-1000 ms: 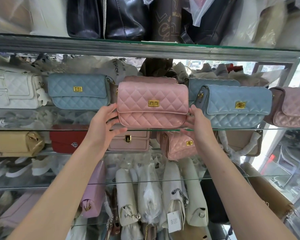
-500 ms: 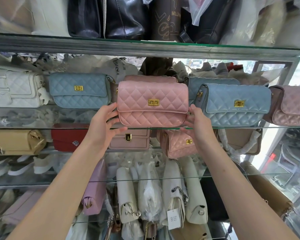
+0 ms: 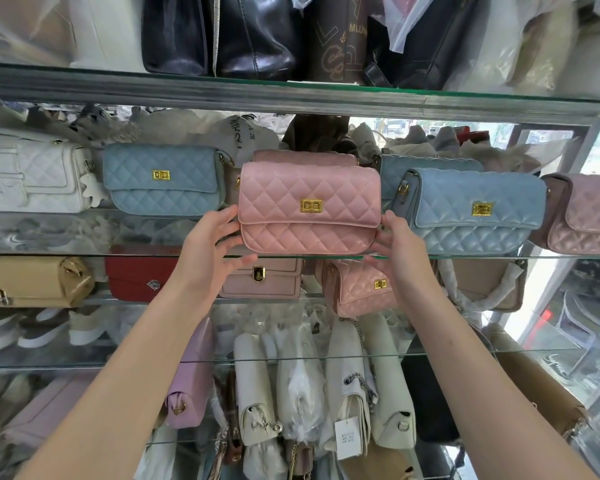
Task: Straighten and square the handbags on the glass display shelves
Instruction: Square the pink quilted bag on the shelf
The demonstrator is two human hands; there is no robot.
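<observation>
A pink quilted handbag [image 3: 309, 206] with a gold clasp stands at the front edge of the glass shelf [image 3: 84, 254], facing me. My left hand [image 3: 208, 251] presses its lower left end and my right hand [image 3: 399, 251] its lower right end, thumbs under the shelf edge. A second pink bag [image 3: 302, 155] stands right behind it. One blue quilted bag [image 3: 163, 180] sits to the left, set further back. Another blue bag [image 3: 471, 209] sits to the right, turned slightly, with a third blue one [image 3: 426, 168] behind it.
A white bag [image 3: 32, 171] stands at the far left and a mauve quilted bag [image 3: 589, 213] at the far right of the same shelf. Black bags [image 3: 257, 32] fill the shelf above. Tan, red and pink bags [image 3: 357, 285] crowd the shelf below.
Both hands stay on the ends of the pink handbag. The bag has not visibly shifted on the shelf.
</observation>
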